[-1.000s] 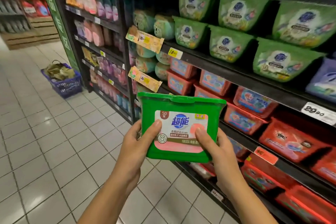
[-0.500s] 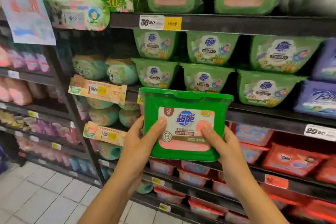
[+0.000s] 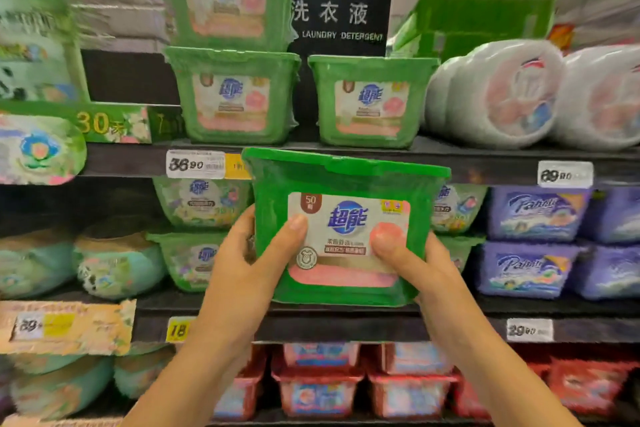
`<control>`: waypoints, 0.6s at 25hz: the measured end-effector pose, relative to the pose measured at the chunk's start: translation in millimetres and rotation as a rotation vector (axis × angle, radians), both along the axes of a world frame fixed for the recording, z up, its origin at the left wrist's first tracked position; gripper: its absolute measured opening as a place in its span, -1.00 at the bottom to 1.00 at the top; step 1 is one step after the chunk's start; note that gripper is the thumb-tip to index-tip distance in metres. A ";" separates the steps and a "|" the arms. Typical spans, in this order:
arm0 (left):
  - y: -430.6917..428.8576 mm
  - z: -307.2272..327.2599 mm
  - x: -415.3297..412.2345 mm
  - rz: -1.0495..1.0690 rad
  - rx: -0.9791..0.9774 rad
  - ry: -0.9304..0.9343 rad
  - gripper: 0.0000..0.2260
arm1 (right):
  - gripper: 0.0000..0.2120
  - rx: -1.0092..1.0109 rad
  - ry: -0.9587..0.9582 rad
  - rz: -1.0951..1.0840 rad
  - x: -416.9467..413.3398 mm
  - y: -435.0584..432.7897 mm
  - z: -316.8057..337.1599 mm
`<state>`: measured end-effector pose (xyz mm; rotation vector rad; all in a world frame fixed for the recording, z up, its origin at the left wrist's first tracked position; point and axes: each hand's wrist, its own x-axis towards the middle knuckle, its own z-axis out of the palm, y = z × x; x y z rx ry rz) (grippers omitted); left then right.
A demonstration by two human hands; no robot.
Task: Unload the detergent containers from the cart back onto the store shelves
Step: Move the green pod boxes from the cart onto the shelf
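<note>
I hold a green detergent box with a white and pink label upright in front of the shelves, its lid level with the top shelf edge. My left hand grips its left side with the thumb on the label. My right hand grips its right side, thumb on the label too. On the top shelf stand matching green boxes: a stack of two on the left and a single one beside it, directly above the held box. No cart is in view.
White round packs fill the top shelf at the right. A black laundry detergent sign hangs behind. The middle shelf holds light green tubs and purple boxes; red boxes sit below. Teal packs lie at the left.
The view has swung up and to face the shelves. Both hands have raised the green box from the lower shelves to just under the top shelf.
</note>
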<state>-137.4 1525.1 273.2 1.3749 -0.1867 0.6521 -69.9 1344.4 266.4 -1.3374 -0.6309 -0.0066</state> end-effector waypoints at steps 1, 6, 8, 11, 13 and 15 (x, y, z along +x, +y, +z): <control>-3.1 12.0 9.2 -0.002 0.036 -0.038 -0.54 | -0.31 0.011 -0.031 -0.011 7.8 -2.0 12.3; -6.9 78.6 48.1 -0.032 0.186 -0.161 -0.66 | -0.34 0.040 -0.238 -0.104 34.9 -16.3 84.3; -8.9 109.8 62.6 0.004 0.254 -0.212 -0.76 | -0.50 0.037 -0.344 -0.101 43.1 -22.2 118.5; -13.9 157.6 84.0 0.119 0.345 -0.291 -0.78 | -0.63 0.076 -0.414 -0.102 67.3 -24.7 168.3; -12.6 190.1 102.5 0.164 0.402 -0.297 -0.79 | -0.49 0.093 -0.422 -0.126 88.7 -24.6 199.8; -6.7 216.4 125.9 0.160 0.429 -0.278 -0.77 | -0.43 0.050 -0.445 -0.157 108.7 -24.0 228.6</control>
